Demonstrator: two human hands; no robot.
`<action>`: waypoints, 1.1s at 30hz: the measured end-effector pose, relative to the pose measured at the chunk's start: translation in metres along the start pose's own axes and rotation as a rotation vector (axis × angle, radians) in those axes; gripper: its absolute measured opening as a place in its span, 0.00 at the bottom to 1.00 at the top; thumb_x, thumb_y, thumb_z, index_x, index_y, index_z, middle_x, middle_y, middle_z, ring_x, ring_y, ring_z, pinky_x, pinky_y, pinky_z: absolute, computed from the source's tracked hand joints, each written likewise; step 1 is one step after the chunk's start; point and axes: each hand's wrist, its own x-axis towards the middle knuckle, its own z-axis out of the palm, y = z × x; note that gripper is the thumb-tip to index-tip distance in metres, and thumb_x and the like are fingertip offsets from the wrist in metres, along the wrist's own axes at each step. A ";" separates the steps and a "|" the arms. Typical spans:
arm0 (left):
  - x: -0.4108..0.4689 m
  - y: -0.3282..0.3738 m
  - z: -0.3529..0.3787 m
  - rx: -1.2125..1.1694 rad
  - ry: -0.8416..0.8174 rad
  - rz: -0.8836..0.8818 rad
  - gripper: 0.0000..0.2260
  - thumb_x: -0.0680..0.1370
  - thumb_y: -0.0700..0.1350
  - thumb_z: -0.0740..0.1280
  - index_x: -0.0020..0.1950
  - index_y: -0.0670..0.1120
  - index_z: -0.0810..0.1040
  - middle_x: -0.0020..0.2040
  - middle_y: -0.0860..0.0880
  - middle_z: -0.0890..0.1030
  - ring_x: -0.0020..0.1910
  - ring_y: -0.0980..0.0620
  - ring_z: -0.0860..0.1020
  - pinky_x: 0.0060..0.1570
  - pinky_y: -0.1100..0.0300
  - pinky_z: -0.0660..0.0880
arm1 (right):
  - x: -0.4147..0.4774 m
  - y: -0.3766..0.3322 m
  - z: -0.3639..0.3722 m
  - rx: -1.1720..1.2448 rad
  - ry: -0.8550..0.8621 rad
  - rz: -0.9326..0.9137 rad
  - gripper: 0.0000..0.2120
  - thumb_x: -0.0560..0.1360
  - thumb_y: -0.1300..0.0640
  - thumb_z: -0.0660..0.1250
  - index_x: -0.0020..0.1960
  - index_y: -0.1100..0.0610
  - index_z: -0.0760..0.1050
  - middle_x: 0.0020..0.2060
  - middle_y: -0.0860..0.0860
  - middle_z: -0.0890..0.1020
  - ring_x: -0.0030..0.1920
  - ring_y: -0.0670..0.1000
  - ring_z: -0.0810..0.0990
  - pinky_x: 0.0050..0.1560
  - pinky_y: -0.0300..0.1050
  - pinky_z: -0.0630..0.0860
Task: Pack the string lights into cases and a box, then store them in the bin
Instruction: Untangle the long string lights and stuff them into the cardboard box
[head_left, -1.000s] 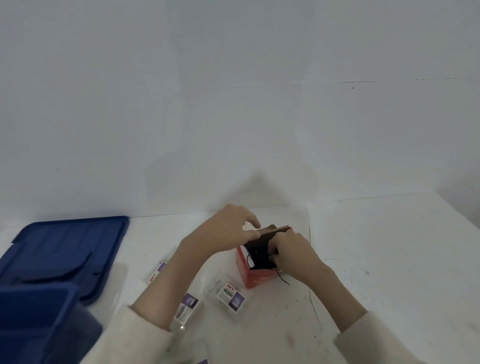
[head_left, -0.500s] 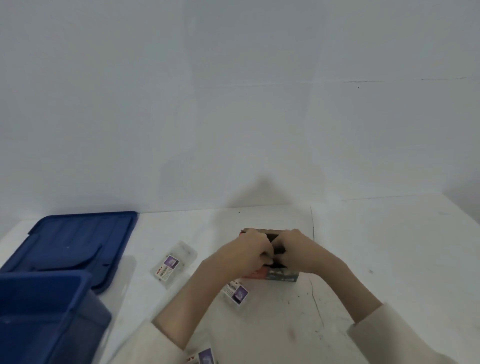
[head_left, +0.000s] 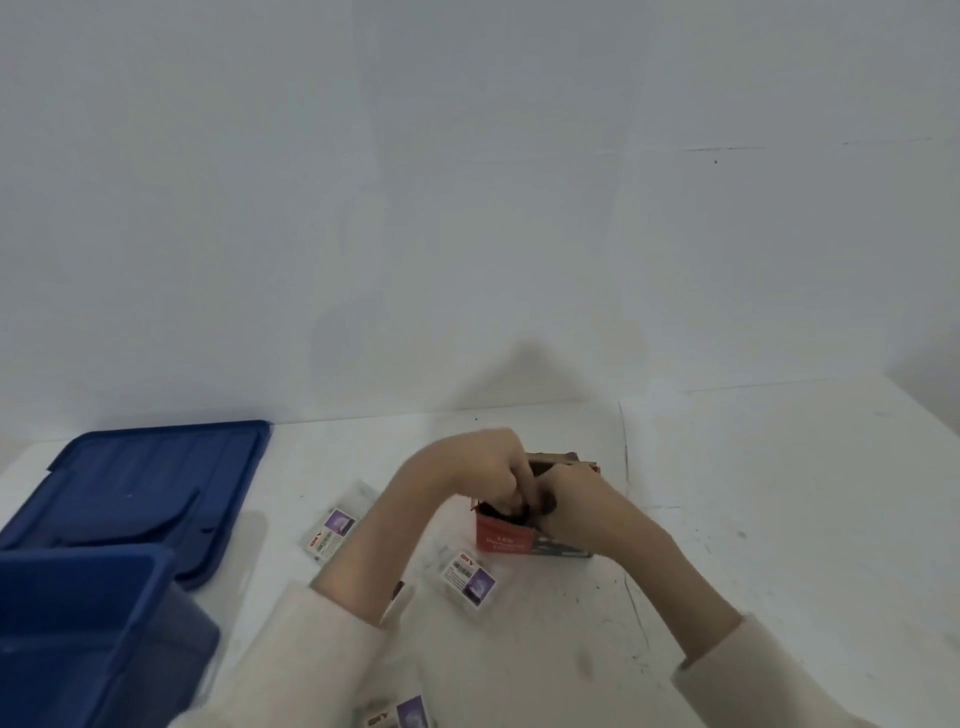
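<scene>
Fingers (head_left: 511, 480) of the left hand (head_left: 483, 473) curl down into the open top of the box (head_left: 504, 538), closed on the dark string lights (head_left: 501, 512) packed inside. The right hand (head_left: 576, 504) wraps its fingers (head_left: 550, 493) over the box's near top edge and grips it; blur softens both. Compared with half a second earlier, the left hand sits higher over the opening and more of the box's red end face shows. One brown flap (head_left: 550, 460) stands up at the far side.

The box sits mid-table, apart from every edge. The white table (head_left: 779, 519) lies bare to its right as far as the wall (head_left: 467, 208). To the left, room is tighter: one blue bin (head_left: 78, 623) is cut off by the lower left corner, and its one lid (head_left: 135, 488) lies flat behind it, close to the wall.

Four clear cases lie flat near the forearms: a case (head_left: 332, 525) left of the left arm, a second case (head_left: 467, 577) just in front of the box, a third case (head_left: 397, 592) half hidden beneath the pale sleeve (head_left: 322, 649), and a fourth case (head_left: 400, 714) at the bottom edge.
</scene>
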 end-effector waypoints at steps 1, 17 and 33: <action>-0.007 0.000 -0.008 -0.077 0.060 0.012 0.14 0.74 0.33 0.64 0.55 0.43 0.82 0.47 0.44 0.84 0.38 0.54 0.78 0.45 0.63 0.77 | 0.004 -0.002 0.001 -0.027 -0.031 0.003 0.09 0.75 0.63 0.63 0.53 0.62 0.78 0.48 0.56 0.82 0.41 0.52 0.76 0.38 0.34 0.72; -0.021 -0.028 0.037 0.019 0.408 0.026 0.10 0.75 0.38 0.65 0.51 0.45 0.84 0.46 0.49 0.83 0.41 0.55 0.77 0.41 0.68 0.71 | -0.001 -0.003 -0.013 -0.065 -0.155 -0.033 0.14 0.75 0.67 0.60 0.58 0.60 0.78 0.52 0.56 0.81 0.49 0.53 0.79 0.45 0.38 0.75; -0.013 -0.007 0.056 0.257 0.373 0.013 0.17 0.76 0.38 0.56 0.58 0.50 0.80 0.54 0.48 0.80 0.52 0.47 0.76 0.43 0.59 0.71 | -0.027 0.033 -0.023 0.377 0.531 0.004 0.10 0.74 0.65 0.66 0.45 0.52 0.83 0.39 0.44 0.81 0.38 0.40 0.76 0.39 0.22 0.69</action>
